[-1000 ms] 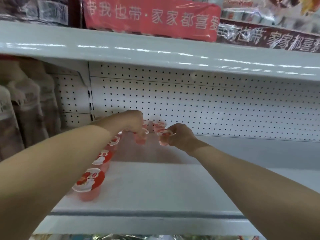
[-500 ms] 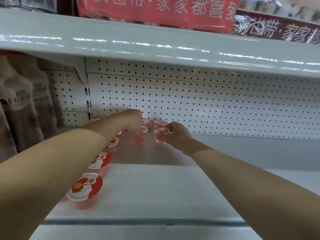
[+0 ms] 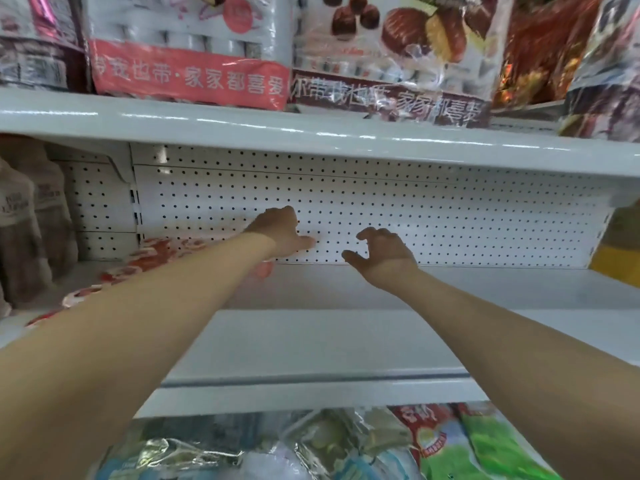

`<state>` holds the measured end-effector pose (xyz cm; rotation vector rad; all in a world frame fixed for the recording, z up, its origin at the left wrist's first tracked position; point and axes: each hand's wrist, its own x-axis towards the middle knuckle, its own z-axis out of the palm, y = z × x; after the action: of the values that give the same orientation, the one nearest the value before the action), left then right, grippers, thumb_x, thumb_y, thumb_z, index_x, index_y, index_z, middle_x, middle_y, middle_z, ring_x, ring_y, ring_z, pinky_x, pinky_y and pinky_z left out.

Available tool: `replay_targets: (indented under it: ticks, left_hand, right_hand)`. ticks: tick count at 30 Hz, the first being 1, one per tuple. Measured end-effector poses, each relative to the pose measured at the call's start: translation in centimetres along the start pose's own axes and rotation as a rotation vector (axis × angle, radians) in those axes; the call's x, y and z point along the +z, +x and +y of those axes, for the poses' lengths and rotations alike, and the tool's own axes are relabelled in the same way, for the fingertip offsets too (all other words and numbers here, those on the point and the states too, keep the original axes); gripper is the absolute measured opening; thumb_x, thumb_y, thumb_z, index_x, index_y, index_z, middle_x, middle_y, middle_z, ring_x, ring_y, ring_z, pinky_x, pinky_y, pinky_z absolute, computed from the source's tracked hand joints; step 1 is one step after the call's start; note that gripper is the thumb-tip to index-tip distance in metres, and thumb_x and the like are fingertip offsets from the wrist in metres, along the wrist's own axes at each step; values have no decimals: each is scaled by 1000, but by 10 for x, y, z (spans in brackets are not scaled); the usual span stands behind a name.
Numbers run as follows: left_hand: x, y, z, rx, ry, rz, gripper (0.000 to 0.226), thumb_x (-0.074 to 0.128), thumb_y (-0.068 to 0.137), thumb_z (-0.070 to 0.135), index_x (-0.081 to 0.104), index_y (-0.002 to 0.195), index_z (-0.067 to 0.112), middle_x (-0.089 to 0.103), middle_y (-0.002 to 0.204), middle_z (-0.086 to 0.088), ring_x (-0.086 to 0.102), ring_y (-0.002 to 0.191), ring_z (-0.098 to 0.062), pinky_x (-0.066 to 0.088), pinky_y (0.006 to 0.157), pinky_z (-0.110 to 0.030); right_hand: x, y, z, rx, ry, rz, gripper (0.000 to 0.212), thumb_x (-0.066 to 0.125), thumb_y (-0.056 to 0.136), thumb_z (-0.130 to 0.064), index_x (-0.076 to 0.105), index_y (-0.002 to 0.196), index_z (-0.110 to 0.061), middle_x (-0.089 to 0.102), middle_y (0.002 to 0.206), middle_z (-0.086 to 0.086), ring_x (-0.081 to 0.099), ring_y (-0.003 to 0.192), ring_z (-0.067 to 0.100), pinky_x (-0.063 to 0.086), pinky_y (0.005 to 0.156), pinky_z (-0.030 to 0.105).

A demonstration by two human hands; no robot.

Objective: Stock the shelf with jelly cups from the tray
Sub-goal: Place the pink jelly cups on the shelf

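Both hands have come off the cups they were pinching a moment ago, and the view has lifted, so the packs on the upper shelf now show in full. The right hand (image 3: 384,252) hovers near the back of the white shelf (image 3: 311,341) with its fingers spread and loosely bent, holding nothing. The left hand (image 3: 280,233) reaches in beside it, apart from it, with the thumb stuck out to the right; its fingers fold away out of sight, so I cannot tell whether they hold anything. Just under that wrist a bit of a pink jelly cup (image 3: 264,270) peeks out on the shelf. More jelly cups with red and white lids (image 3: 157,245) stand in a blurred row along the left side of the shelf, running from the pegboard back panel (image 3: 450,216) toward the front, partly hidden by the left forearm. Brown bags (image 3: 20,230) stand in the next bay to the left. On the upper shelf sit a pack with a pink-red band of white characters (image 3: 187,77) and a pack printed with chocolate pies (image 3: 391,46). Below the shelf's front edge lie crinkled bags, one of them green (image 3: 485,445).
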<state>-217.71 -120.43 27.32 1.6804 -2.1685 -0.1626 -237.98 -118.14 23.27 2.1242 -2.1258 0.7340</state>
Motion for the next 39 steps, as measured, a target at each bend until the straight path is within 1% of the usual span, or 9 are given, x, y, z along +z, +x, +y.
replay_targets:
  ticks: [3, 8, 13, 16, 20, 24, 29, 36, 39]
  left_hand:
    - [21, -15, 65, -13, -22, 27, 61, 58, 88, 59, 48, 129, 14, 54, 126, -5, 52, 115, -26, 47, 92, -37]
    - [68, -54, 178, 61, -95, 70, 62, 53, 91, 58, 45, 133, 13, 47, 134, -11, 48, 121, -30, 46, 98, -45]
    - [112, -93, 291, 139, -172, 27, 58, 53, 92, 57, 47, 131, 15, 47, 135, -8, 49, 121, -28, 47, 97, -45]
    - [143, -117, 353, 206, -211, -2, 56, 52, 93, 55, 48, 130, 13, 49, 132, -8, 49, 119, -29, 46, 97, -46]
    - [188, -153, 428, 266, -257, -50, 58, 53, 92, 55, 48, 130, 12, 49, 132, -11, 49, 120, -31, 47, 97, -46]
    - [232, -184, 490, 306, -275, -136, 54, 56, 91, 53, 51, 126, 13, 50, 129, -11, 48, 120, -32, 46, 97, -45]
    - [284, -198, 551, 388, -241, -201, 46, 57, 89, 54, 54, 113, 14, 54, 120, -10, 53, 112, -31, 49, 90, -46]
    - [382, -197, 618, 504, -205, -378, 46, 57, 87, 54, 58, 110, 13, 58, 118, -12, 55, 108, -33, 46, 82, -37]
    - [433, -203, 639, 547, -159, -503, 51, 60, 88, 53, 56, 117, 12, 55, 127, -13, 51, 118, -34, 48, 92, -41]
  right_hand:
    - [-38, -33, 54, 32, -11, 61, 57, 43, 97, -55, 42, 142, -20, 47, 140, 7, 37, 134, 24, 42, 102, 39]
    - [-99, -100, 152, 103, -15, 137, 59, 45, 96, -55, 44, 141, -16, 50, 136, 12, 42, 129, 30, 41, 99, 39]
    - [-155, -175, 250, 185, -63, 166, 58, 46, 97, -53, 45, 141, -15, 52, 134, 12, 46, 126, 30, 45, 94, 38]
    - [-183, -223, 306, 241, -92, 175, 58, 49, 96, -52, 47, 139, -14, 53, 134, 14, 46, 126, 32, 46, 98, 41]
    - [-211, -287, 368, 316, -163, 153, 57, 55, 94, -49, 47, 139, -15, 53, 134, 14, 45, 128, 31, 42, 99, 39]
    - [-226, -338, 424, 433, -188, 121, 58, 59, 89, -52, 47, 137, -22, 54, 132, 9, 50, 121, 29, 48, 94, 41]
    - [-228, -382, 491, 562, -173, 116, 60, 61, 89, -50, 46, 138, -19, 54, 128, 12, 50, 121, 30, 43, 95, 36]
    - [-203, -431, 577, 801, -131, 53, 59, 63, 88, -47, 46, 138, -19, 53, 132, 13, 47, 123, 31, 41, 94, 35]
    - [-182, -452, 611, 904, -112, -8, 61, 64, 88, -45, 45, 138, -17, 53, 132, 15, 47, 124, 33, 41, 96, 37]
